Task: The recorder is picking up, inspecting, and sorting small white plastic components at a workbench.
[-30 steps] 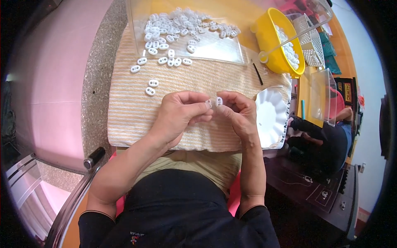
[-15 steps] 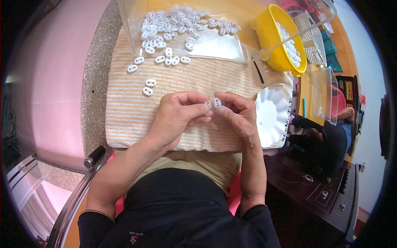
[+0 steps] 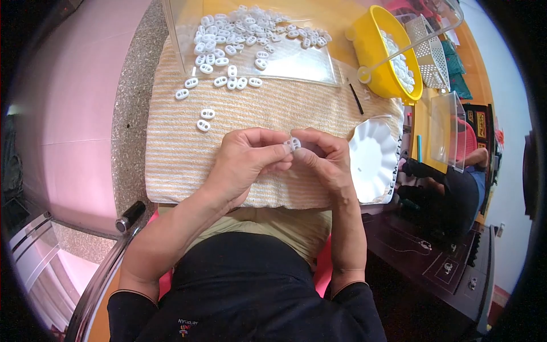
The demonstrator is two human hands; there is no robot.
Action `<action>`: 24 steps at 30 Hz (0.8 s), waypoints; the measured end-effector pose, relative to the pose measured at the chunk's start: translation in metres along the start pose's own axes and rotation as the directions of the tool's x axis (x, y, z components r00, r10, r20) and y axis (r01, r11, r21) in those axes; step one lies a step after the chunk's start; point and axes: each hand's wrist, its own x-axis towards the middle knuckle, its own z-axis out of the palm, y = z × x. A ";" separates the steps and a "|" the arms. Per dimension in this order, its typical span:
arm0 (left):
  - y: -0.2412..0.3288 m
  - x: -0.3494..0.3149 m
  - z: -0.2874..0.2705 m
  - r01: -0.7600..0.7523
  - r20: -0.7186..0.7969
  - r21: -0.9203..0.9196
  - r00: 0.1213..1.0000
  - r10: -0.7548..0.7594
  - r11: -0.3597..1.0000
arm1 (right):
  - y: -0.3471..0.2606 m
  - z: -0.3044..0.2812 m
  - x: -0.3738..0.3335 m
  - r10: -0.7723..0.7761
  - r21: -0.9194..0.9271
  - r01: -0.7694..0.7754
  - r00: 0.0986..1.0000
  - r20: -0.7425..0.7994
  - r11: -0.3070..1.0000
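Above the striped towel (image 3: 182,154), my two hands meet fingertip to fingertip. My right hand (image 3: 331,162) pinches a small white oval plastic piece with two holes (image 3: 295,143). Between the thumb and forefinger of my left hand (image 3: 242,159) is a small pale piece, mostly covered by the fingers and now against the oval one. Whether the two are joined I cannot tell. Two similar white oval pieces (image 3: 205,119) lie beyond my left hand. A white scalloped dish (image 3: 373,162) sits to the right of my right hand.
A heap of white two-holed pieces (image 3: 228,34) spreads at the back, partly on a clear sheet (image 3: 302,71). A yellow tub (image 3: 373,62) holds more white pieces. Near it are a thin black stick (image 3: 356,98) and a white perforated basket (image 3: 428,54). Another person sits at right.
My right hand has moved slightly left, bringing the oval piece against the one in my left hand. The gap between them has closed.
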 end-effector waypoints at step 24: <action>0.000 -0.002 0.000 0.069 0.117 -0.087 0.991 -0.059 0.994 | 0.016 -0.009 -0.007 -0.060 0.140 0.059 0.998 0.002 0.988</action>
